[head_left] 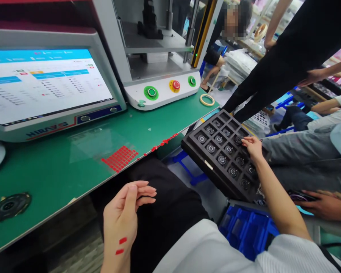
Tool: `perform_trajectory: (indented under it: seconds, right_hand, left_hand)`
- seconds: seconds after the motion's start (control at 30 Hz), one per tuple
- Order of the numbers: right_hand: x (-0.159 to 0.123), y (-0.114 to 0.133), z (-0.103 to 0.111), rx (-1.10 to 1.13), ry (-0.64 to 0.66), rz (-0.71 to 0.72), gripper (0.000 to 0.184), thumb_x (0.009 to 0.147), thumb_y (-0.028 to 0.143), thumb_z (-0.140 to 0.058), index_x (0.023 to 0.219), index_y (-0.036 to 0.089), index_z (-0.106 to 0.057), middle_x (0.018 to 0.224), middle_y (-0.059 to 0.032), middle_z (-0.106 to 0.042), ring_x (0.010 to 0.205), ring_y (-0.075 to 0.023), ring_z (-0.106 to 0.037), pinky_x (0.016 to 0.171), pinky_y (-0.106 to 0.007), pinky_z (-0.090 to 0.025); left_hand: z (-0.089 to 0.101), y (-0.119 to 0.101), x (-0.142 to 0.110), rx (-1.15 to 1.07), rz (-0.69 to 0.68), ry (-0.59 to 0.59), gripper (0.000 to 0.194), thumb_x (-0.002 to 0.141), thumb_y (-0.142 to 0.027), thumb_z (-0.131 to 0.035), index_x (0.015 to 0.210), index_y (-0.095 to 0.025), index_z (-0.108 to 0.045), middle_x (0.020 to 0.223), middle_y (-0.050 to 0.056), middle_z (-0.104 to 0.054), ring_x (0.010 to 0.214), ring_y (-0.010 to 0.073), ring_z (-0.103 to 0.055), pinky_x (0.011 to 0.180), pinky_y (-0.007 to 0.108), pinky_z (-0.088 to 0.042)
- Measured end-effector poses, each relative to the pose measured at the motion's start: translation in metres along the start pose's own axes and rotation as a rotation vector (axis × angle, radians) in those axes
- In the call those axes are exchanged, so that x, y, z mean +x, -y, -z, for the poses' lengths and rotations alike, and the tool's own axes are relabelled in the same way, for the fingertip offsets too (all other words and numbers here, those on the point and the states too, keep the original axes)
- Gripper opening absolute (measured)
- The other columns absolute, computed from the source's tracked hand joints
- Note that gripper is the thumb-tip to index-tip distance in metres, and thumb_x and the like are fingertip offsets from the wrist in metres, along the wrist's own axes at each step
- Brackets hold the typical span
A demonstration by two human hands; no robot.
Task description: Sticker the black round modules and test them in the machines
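Note:
A dark brown compartment tray (200,159) sits tilted at the right of the bench edge, with round black parts with silver centres in its cells. My right hand (252,148) lies on the tray, its fingertips against a round part (238,140) in a cell; whether they grip it is hidden. My left hand (127,201) hangs in the air above my dark trousers, fingers loosely curled around nothing. Two small red stickers (121,245) cling to that wrist. The nearest thing to it is the green mat's front edge.
A green mat (74,167) covers the bench, holding a round black part (10,206), red stickers (119,159) on clear film, and a tape roll (207,100). Behind stand a monitor (45,87) and a machine (159,91). A blue crate (247,231) lies below; co-workers surround the right.

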State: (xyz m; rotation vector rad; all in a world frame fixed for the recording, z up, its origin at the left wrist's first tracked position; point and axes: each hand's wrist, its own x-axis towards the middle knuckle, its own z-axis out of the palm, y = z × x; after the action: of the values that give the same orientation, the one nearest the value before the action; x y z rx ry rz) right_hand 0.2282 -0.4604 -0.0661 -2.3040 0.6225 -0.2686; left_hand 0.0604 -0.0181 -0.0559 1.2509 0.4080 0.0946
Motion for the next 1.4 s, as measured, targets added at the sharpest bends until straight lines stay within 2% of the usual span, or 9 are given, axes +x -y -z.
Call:
perform_trajectory:
  seconds: [0.2, 0.3, 0.37, 0.43, 0.53, 0.63, 0.77, 0.97, 1.4]
  right_hand:
    - [-0.009, 0.021, -0.006, -0.227, -0.046, 0.171, 0.007, 0.082, 0.017, -0.067, 0.076, 0.012, -0.066, 0.095, -0.0098, -0.068, 0.102, -0.0259, -0.063, 0.093, -0.047, -0.05]
    - [-0.048, 0.06, -0.028, -0.202, -0.05, 0.389, 0.006, 0.076, 0.012, -0.062, 0.072, 0.013, -0.067, 0.1, -0.0157, -0.068, 0.11, -0.0335, -0.059, 0.1, -0.054, -0.043]
    - [-0.096, 0.089, -0.05, -0.116, 0.002, 0.548, 0.009, 0.079, 0.016, -0.061, 0.083, 0.015, -0.069, 0.102, -0.0132, -0.068, 0.105, -0.0293, -0.062, 0.1, -0.05, -0.045]
    - [-0.155, 0.114, -0.07, 0.026, 0.163, 0.727, 0.005, 0.082, 0.019, -0.063, 0.084, 0.021, -0.068, 0.09, -0.0056, -0.07, 0.091, -0.0213, -0.066, 0.09, -0.039, -0.052]
    - [-0.24, 0.144, -0.09, 0.561, 0.661, 1.018, 0.023, 0.08, 0.003, -0.064, 0.094, 0.022, -0.066, 0.09, -0.0038, -0.072, 0.087, -0.0187, -0.069, 0.079, -0.034, -0.057]
    - [-0.291, 0.163, -0.1, 0.845, 0.907, 0.879, 0.034, 0.078, -0.004, -0.064, 0.1, 0.022, -0.064, 0.093, -0.0038, -0.072, 0.087, -0.0174, -0.07, 0.076, -0.032, -0.058]
    - [-0.314, 0.176, -0.105, 0.929, 1.042, 0.734, 0.036, 0.076, -0.005, -0.068, 0.1, 0.023, -0.064, 0.097, -0.003, -0.072, 0.089, -0.016, -0.07, 0.077, -0.031, -0.06]
    - [-0.325, 0.176, -0.102, 0.893, 0.986, 0.67, 0.036, 0.074, -0.005, -0.07, 0.096, 0.023, -0.065, 0.092, 0.0002, -0.073, 0.086, -0.0133, -0.07, 0.077, -0.026, -0.06]
    - [-0.32, 0.183, -0.094, 0.738, 0.962, 0.635, 0.023, 0.075, 0.001, -0.074, 0.079, 0.022, -0.065, 0.08, 0.0033, -0.073, 0.077, -0.0116, -0.072, 0.071, -0.021, -0.06]
  left_hand:
    - [-0.005, -0.004, 0.002, -0.008, -0.018, -0.012, 0.034, 0.084, -0.047, -0.066, 0.084, -0.013, -0.07, 0.067, 0.005, -0.073, 0.058, 0.0163, -0.07, 0.05, 0.024, -0.06]
    - [-0.009, -0.011, -0.003, -0.015, -0.044, -0.073, 0.041, 0.085, -0.052, -0.062, 0.076, -0.013, -0.071, 0.06, 0.005, -0.071, 0.051, 0.0153, -0.067, 0.044, 0.022, -0.055]
    - [-0.009, -0.015, -0.007, 0.043, -0.096, -0.159, 0.048, 0.087, -0.052, -0.06, 0.058, -0.014, -0.067, 0.044, 0.003, -0.061, 0.036, 0.0113, -0.056, 0.033, 0.018, -0.043]
    - [-0.007, -0.019, -0.011, 0.133, -0.199, -0.281, 0.059, 0.09, -0.047, -0.058, 0.042, -0.015, -0.055, 0.031, -0.001, -0.047, 0.025, 0.0068, -0.042, 0.028, 0.017, -0.03]
    - [-0.003, -0.022, -0.016, 0.183, -0.404, -0.415, 0.067, 0.096, -0.041, -0.052, 0.034, -0.016, -0.043, 0.028, -0.002, -0.038, 0.026, 0.0044, -0.037, 0.032, 0.019, -0.025]
    - [0.001, -0.02, -0.02, 0.14, -0.508, -0.468, 0.068, 0.099, -0.038, -0.046, 0.035, -0.016, -0.039, 0.03, -0.003, -0.037, 0.028, 0.0039, -0.035, 0.035, 0.021, -0.025]
    - [0.005, -0.017, -0.022, 0.144, -0.611, -0.56, 0.066, 0.1, -0.035, -0.046, 0.037, -0.015, -0.039, 0.032, -0.004, -0.037, 0.03, 0.0032, -0.034, 0.037, 0.021, -0.023]
    - [0.011, -0.015, -0.024, 0.268, -0.81, -0.688, 0.062, 0.101, -0.028, -0.045, 0.04, -0.014, -0.04, 0.035, -0.005, -0.038, 0.033, 0.0031, -0.036, 0.04, 0.022, -0.024]
    - [0.014, -0.016, -0.027, 0.525, -0.945, -0.726, 0.054, 0.1, -0.02, -0.041, 0.046, -0.017, -0.039, 0.041, -0.005, -0.041, 0.036, 0.0043, -0.039, 0.042, 0.023, -0.027]
